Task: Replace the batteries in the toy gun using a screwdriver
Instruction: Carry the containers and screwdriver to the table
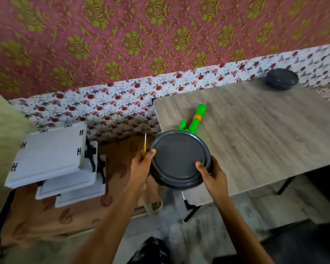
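Left hand (141,164) (screwdriver (144,147) pinched too) and right hand (212,174) clasp a tub (179,159); probably setup: set it down near toy gun (197,117).

On table (265,140): toy gun (197,117), behind lidded container (180,159) held above near-left corner; screwdriver (145,144) just left of it. Second container (281,79) at far-right corner. Stacked trays (51,155) left of table.

Soft, even indoor light; we get faint shadows, darkest under the table (265,134) at 4 o'clock. Motion blur smears the wallpaper (312,25) at 1–2 and the floor (208,225) at 6. Toy gun (195,119) reads fairly sharp. Faint glare on grey container (179,161) rim. Wide-angle bows table edges.
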A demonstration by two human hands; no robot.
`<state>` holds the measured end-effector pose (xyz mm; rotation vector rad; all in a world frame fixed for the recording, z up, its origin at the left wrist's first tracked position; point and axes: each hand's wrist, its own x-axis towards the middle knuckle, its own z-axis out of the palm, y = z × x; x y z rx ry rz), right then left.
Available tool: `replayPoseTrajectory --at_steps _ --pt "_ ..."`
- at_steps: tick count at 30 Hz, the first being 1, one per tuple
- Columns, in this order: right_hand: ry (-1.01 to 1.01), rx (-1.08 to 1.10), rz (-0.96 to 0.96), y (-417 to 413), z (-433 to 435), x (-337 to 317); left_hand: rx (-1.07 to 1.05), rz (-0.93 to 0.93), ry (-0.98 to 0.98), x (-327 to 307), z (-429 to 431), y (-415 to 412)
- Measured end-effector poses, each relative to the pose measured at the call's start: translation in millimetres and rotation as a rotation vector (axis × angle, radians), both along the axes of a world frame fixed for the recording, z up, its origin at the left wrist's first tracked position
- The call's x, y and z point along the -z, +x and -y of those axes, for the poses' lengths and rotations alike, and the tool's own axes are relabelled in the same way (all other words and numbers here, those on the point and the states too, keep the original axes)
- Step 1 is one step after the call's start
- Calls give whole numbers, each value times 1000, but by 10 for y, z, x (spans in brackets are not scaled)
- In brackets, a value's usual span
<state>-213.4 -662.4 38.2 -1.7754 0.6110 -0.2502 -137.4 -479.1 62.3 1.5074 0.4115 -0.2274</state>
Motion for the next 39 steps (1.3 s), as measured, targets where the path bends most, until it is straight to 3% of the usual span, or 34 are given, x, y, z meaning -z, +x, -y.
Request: replayPoseTrajectory --at_steps 7,15,23,29,39 --pt "83 31 28 355 553 57 56 9 54 69 606 492" --pt "-48 66 -5 746 1411 -90 151 35 27 48 1425 948" --pt "-47 -75 -12 1274 1939 -14 17 30 57 97 1866 1300" --pt "-8 -221 17 1761 3002 -40 -156 57 104 142 2852 1493" --pt "77 -302 1 2049 4304 -205 -99 12 174 -29 3996 1706"
